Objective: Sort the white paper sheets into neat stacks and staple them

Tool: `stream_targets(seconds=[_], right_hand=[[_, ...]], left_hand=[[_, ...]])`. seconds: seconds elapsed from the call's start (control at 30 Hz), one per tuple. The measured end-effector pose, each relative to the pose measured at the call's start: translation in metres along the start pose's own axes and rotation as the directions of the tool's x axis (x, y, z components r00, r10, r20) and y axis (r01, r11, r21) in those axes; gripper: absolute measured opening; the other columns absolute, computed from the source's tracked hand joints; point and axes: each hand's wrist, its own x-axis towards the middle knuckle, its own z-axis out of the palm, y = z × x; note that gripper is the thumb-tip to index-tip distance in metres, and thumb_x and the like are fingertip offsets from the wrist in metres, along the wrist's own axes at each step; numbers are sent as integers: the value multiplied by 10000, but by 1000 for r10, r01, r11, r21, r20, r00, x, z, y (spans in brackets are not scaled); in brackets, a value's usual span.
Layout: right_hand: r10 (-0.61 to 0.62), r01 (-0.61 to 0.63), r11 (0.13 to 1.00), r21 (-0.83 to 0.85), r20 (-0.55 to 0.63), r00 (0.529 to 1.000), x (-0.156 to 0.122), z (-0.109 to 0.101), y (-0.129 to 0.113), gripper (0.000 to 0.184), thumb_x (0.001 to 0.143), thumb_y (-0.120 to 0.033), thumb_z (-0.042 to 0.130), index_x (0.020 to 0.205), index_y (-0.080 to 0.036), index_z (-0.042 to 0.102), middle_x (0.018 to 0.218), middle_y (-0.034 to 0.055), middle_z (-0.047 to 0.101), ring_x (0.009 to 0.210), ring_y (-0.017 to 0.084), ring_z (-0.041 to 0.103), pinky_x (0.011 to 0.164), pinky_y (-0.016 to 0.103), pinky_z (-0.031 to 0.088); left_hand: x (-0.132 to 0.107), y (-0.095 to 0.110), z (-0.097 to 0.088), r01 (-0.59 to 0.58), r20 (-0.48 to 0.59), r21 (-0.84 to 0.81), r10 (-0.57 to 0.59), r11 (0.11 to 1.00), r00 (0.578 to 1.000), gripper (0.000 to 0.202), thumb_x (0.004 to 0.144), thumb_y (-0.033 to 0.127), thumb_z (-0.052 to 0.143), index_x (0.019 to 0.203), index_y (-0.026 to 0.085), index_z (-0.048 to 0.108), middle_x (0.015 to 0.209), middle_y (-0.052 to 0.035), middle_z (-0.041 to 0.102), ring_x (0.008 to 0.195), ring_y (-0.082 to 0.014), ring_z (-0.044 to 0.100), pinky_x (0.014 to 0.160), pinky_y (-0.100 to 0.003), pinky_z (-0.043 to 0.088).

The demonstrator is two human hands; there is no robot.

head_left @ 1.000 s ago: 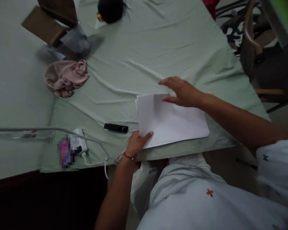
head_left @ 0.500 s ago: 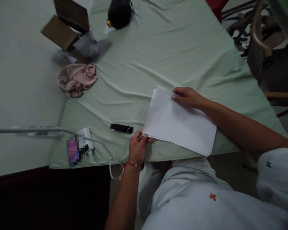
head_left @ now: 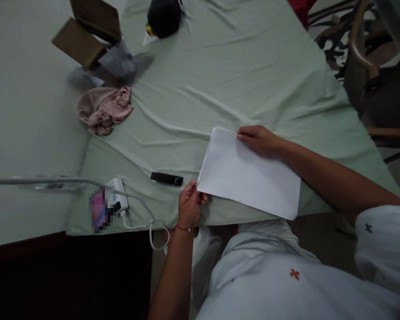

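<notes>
A stack of white paper sheets (head_left: 250, 173) lies aslant over the front edge of the table, its corners rounded. My left hand (head_left: 190, 204), with a red string bracelet at the wrist, pinches the stack's near left corner. At the far edge, my right hand (head_left: 258, 138) grips the stack, thumb on top and the other fingers partly hidden beneath. Just left of the paper, beyond my left hand, rests a slim black object (head_left: 166, 178) that looks like a stapler.
A pale green cloth (head_left: 220, 71) covers the table. On it are a white power strip (head_left: 120, 195) with cables, a crumpled pink cloth (head_left: 106, 111), a plastic bag with brown boards (head_left: 116, 62) and a black rounded item (head_left: 164, 18). A chair (head_left: 363, 66) stands at the right.
The stack's far left corner has come slightly nearer to me, with my right hand still on the far edge. My left fingers have shifted at the near left corner. The view has moved a little.
</notes>
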Motion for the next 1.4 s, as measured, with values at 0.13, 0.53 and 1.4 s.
stream_targets(seconds=[0.13,0.53,1.4], right_hand=[[-52,54,991,-120,20,998,6,-1,0,294,945,-451,514,893,-196,652,783,9,592,736,164,498,718,298,407],[-62,46,959,-279,-48,997,18,7,-7,291,950,-355,464,898,-180,690,845,53,683,800,196,578,788,307,413],[-60,53,916,-397,-4,998,-205,8,-18,229,1005,-333,575,1024,-308,801,1150,80,802,1150,324,721,959,521,612]], left_hand=[[-1,-3,2,-15,-3,43,15,999,1000,351,732,403,871,953,178,716,625,35,642,542,-85,564,513,-193,420],[-1,-11,0,-36,23,36,35,999,999,329,757,367,827,993,158,732,693,-10,700,624,-132,647,604,-244,521],[-26,-22,-13,50,-294,227,19,973,956,374,759,499,775,871,160,662,580,37,638,484,-124,625,454,-206,479]])
